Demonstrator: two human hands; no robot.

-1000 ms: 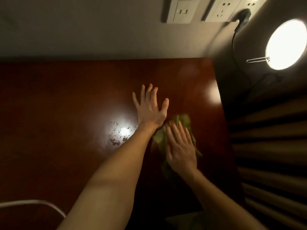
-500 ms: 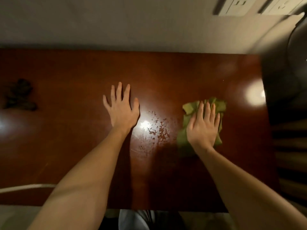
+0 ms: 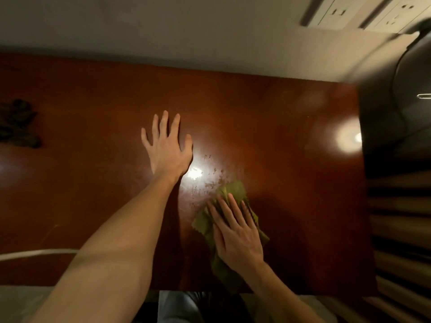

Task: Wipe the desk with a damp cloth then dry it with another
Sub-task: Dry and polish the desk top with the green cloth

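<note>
Green cloth (image 3: 231, 190): crumpled, lying on the desk right of centre, toward the near edge; its lower end reaches almost to that edge.
Right hand (image 3: 236, 234): flat on top of the cloth, fingers straight and slightly apart, pointing away and a little left, pressing the cloth to the wood rather than curling round it.
Wet patch (image 3: 206, 180): a smear of beaded droplets touching the cloth's far tip, between the two hands, with a bright glare on it.
Left hand (image 3: 167, 150): palm down on the bare wood near the middle, fingers straight and spread, holding nothing, apart from the cloth.
Desk (image 3: 293, 178): glossy reddish-brown wood, set against a pale wall; a round light reflection (image 3: 348, 136) sits near its right edge.
Dark cloth (image 3: 18, 127): bunched at the far left of the desk, well apart from both hands; too dim to tell its colour.
Wall sockets (image 3: 338, 13): white, blurred, upper right.
White cord (image 3: 35, 253): curves across the near left corner.
Right of the desk: dark blurred shapes and horizontal slats (image 3: 398, 231).
</note>
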